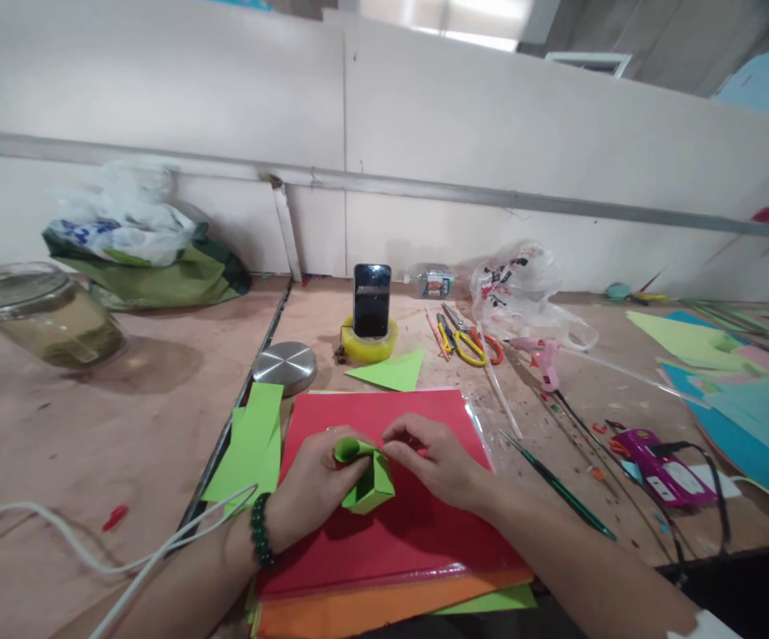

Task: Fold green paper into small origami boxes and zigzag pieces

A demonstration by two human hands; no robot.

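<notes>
Both of my hands work a folded piece of bright green paper [365, 477] just above a stack of coloured sheets with a red sheet [397, 532] on top. My left hand [310, 490], with a dark green bead bracelet on the wrist, grips the paper from the left, thumb on its curled top edge. My right hand [434, 461] pinches the paper's upper right corner with its fingertips. An orange sheet [357, 611] shows under the red one.
Green paper strips [251, 444] lie left of the stack and a green triangle [390, 371] behind it. A phone [372, 300] stands in a yellow tape roll. Scissors [467, 342], glue guns [660, 461], a green pen [557, 484], a glass jar [44, 315], a metal lid [284, 366] and white cables [91, 541] surround me.
</notes>
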